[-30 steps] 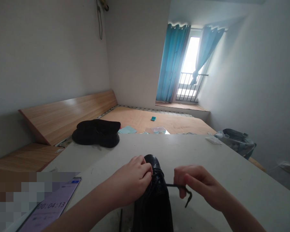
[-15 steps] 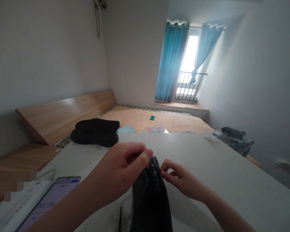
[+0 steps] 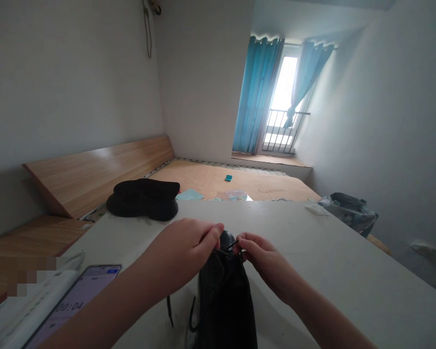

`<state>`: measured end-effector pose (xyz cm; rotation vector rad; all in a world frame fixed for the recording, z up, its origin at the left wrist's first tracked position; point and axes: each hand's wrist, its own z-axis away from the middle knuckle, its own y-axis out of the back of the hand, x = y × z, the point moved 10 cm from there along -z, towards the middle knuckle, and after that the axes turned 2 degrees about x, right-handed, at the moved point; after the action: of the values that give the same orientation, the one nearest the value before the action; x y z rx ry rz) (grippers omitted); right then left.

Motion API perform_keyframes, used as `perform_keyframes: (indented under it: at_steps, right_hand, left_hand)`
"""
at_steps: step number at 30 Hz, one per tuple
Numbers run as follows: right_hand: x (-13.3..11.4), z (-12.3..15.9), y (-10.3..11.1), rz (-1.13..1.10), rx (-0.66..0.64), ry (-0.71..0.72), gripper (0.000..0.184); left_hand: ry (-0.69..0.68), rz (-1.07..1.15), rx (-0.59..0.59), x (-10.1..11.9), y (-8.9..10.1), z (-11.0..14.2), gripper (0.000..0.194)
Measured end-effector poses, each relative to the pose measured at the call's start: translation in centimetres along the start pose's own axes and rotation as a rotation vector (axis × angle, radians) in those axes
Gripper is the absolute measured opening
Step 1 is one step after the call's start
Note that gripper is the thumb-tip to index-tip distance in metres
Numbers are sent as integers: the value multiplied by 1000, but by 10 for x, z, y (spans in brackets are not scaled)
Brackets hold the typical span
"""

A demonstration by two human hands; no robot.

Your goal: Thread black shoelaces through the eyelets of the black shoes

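Observation:
A black leather shoe (image 3: pixel 225 305) stands on the white table right in front of me, its toe pointing away. My left hand (image 3: pixel 192 247) is closed over the shoe's left side, pinching a black shoelace near the toe. On the right side, my right hand (image 3: pixel 257 249) pinches a length of the black shoelace (image 3: pixel 232 245) between thumb and fingers. The lace runs between the two hands across the shoe's front. Loose lace ends (image 3: pixel 169 310) hang to the left of the shoe. My left hand hides part of the upper.
Another black shoe (image 3: pixel 143 198) rests at the table's far left. A phone (image 3: pixel 94 286) showing a timer lies at the near left beside a white power strip (image 3: pixel 36 300). A small white packet (image 3: pixel 316 209) sits near the right edge. Beyond is a bed (image 3: pixel 203 172); a grey bag (image 3: pixel 352 211) stands right.
My right hand has moved slightly up and left, and lace now shows in its fingers. My left hand has shifted slightly left. More loose lace shows left of the shoe.

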<state>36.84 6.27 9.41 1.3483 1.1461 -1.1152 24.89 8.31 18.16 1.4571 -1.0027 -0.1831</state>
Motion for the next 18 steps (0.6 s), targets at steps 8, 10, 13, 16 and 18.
perform_keyframes:
  at_steps: [8,10,13,16,18]
  right_hand:
    - [-32,5,26,-437,-37,-24,22]
    - [-46,10,45,-516,31,39,21]
    - [-63,19,64,-408,106,139,13]
    - [-82,29,76,81,242,301,6]
    - [-100,40,76,498,378,470,3]
  left_hand:
    - [34,35,-227,-12,-31,7,47]
    - [52,55,-228,-13,-27,8,47]
    - [81,85,-204,-13,-17,11,46]
    - [69,131,-178,-7,-8,13,45]
    - [44,181,-182,-1,-7,15,44]
